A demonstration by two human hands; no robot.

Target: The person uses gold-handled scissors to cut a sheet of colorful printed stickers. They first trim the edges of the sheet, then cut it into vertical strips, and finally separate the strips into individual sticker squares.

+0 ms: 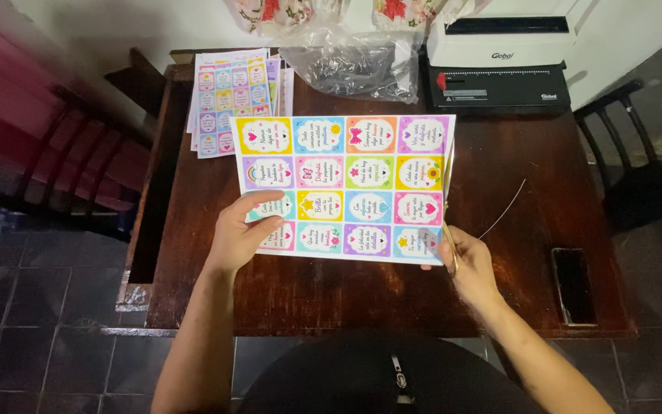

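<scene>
Head view: at frame centre the left hand point(240, 234) pins the colourful card sheet point(346, 184) while the right hand point(465, 257) grips scissors point(449, 207) at its right edge; slipping paper could skew the cut.

Head view, straight down, near table point(515, 230)

The left hand point(240, 234) covers part of the sheet's point(346, 184) lower left labels, and the right hand point(469, 261) hides the scissors' point(449, 222) handles. The stack point(227, 100) behind lies partly under the sheet. Both forearms and the bag point(350, 65) run off the frame, the printing too small to read
</scene>
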